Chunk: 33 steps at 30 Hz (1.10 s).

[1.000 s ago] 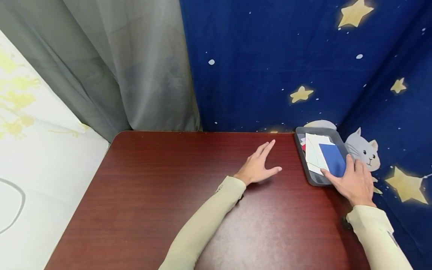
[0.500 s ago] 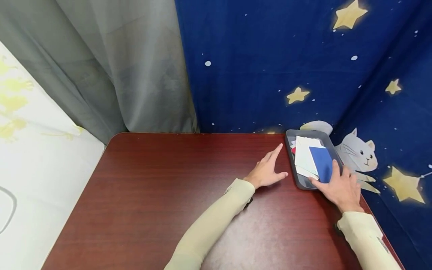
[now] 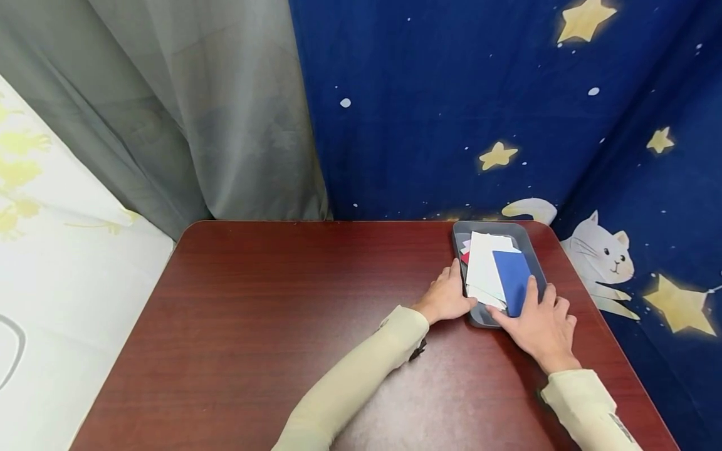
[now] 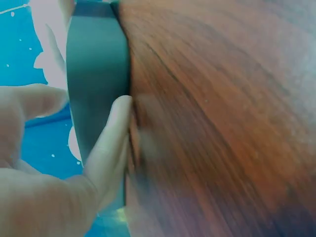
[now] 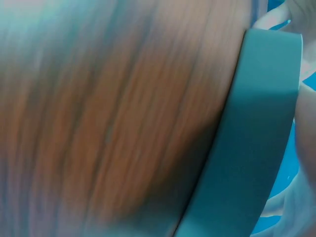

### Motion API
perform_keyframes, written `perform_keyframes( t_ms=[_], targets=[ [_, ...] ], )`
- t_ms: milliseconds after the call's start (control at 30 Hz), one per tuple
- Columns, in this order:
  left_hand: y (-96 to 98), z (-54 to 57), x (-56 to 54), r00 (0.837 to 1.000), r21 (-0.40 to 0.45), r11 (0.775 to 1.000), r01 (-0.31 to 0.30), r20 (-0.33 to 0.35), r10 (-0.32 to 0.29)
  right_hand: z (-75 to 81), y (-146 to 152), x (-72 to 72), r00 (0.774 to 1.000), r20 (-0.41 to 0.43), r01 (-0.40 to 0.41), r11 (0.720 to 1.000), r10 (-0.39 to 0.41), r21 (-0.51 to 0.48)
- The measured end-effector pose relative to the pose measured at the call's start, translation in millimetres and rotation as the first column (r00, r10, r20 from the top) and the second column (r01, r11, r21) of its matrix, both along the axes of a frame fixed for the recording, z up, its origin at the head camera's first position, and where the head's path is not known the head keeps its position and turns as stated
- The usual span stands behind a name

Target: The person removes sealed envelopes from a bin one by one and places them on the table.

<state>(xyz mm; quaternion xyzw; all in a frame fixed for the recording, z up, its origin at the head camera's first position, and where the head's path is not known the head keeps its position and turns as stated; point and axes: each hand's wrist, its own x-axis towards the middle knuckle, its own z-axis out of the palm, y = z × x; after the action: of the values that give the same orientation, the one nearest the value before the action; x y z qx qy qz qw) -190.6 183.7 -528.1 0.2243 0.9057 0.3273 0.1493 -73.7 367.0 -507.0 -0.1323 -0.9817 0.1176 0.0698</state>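
Touching the gray tray (image 3: pixel 479 318) along its left outer wall with nearly straight fingers, thumb parted from them, is the left hand (image 3: pixel 445 300). Opposite, the right hand (image 3: pixel 543 326) spreads its fingers wide over the right rim, thumb at the near end. Between both hands' fingers, inside the tray, lie white papers (image 3: pixel 483 264) and a flat blue piece (image 3: pixel 512 279). Beneath the hands is the reddish-brown table (image 3: pixel 271 338); beyond the fingertips hangs a starry blue curtain (image 3: pixel 406 144).

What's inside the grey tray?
The tray holds white papers, a blue card or booklet overlapping them on the right, and a red piece peeking out at left. What lies beneath the papers is covered; the right hand hides part of the near end.
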Motion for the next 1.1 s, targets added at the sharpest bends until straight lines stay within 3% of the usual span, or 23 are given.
perform_keyframes(
  t_ms=[167,367,600,733,967,1100],
  targets=[
    [-10.5,1.4,3.8,1.000,-0.061,0.998,-0.021,0.008,0.021,2.2,-17.8,2.6,0.999,0.029,-0.024,1.000,0.024,0.018],
    [-34.3,11.9,13.5,1.000,-0.087,0.996,-0.009,-0.026,0.007,6.6,-36.2,7.7,0.997,0.049,-0.054,0.998,0.053,0.026],
    [-60.1,4.0,16.4,1.000,-0.047,0.999,-0.018,0.011,0.019,8.3,-53.3,13.4,0.992,0.052,-0.117,0.992,0.114,0.056],
    [-78.6,-1.0,14.8,1.000,-0.077,0.997,-0.013,0.021,0.014,8.1,-66.6,17.4,0.986,0.044,-0.164,0.984,0.162,0.071],
    [-114.7,-22.3,7.6,0.998,-0.118,0.993,-0.008,-0.066,0.000,10.8,-88.8,24.8,0.971,-0.009,-0.237,0.971,0.238,0.033],
    [-137.2,-21.9,9.2,0.996,-0.098,0.995,-0.015,-0.094,0.005,12.7,-97.8,24.7,0.966,-0.015,-0.257,0.966,0.257,0.016]
  ],
)
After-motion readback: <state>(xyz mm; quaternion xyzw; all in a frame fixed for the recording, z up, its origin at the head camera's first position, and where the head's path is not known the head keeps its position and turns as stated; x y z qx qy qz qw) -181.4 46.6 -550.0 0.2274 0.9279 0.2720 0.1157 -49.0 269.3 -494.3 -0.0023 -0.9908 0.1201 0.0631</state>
